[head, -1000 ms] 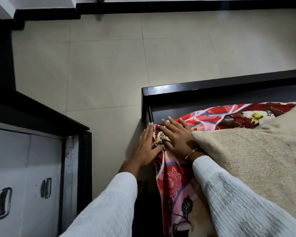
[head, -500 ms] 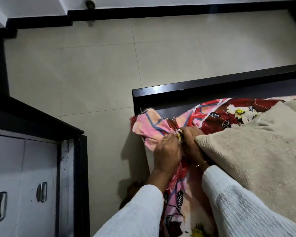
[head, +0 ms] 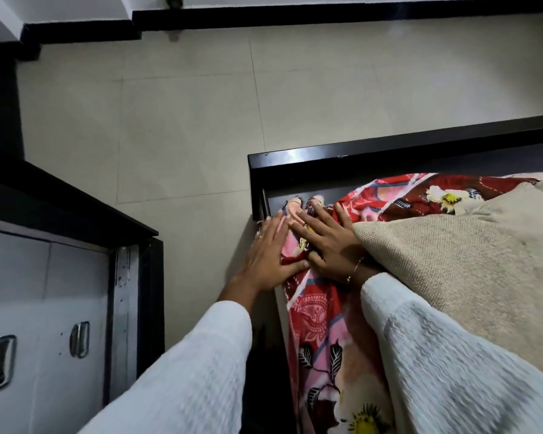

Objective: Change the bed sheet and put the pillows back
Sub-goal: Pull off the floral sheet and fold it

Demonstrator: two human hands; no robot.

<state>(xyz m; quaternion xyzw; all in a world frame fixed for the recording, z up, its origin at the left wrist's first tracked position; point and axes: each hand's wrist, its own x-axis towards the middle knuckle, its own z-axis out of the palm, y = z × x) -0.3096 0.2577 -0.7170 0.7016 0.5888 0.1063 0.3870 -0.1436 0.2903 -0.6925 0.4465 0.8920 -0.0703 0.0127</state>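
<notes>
While flat, released fingers press, both hands [head: 298, 249] smooth floral sheet [head: 323, 314] beside coarse woven blanket [head: 458, 270].

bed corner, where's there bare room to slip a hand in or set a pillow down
Free: the tiled floor between the cabinet and the black bed frame. Crowded: the corner itself, where the left hand and right hand press flat on the floral sheet, with the beige blanket butting against the right wrist.
</notes>
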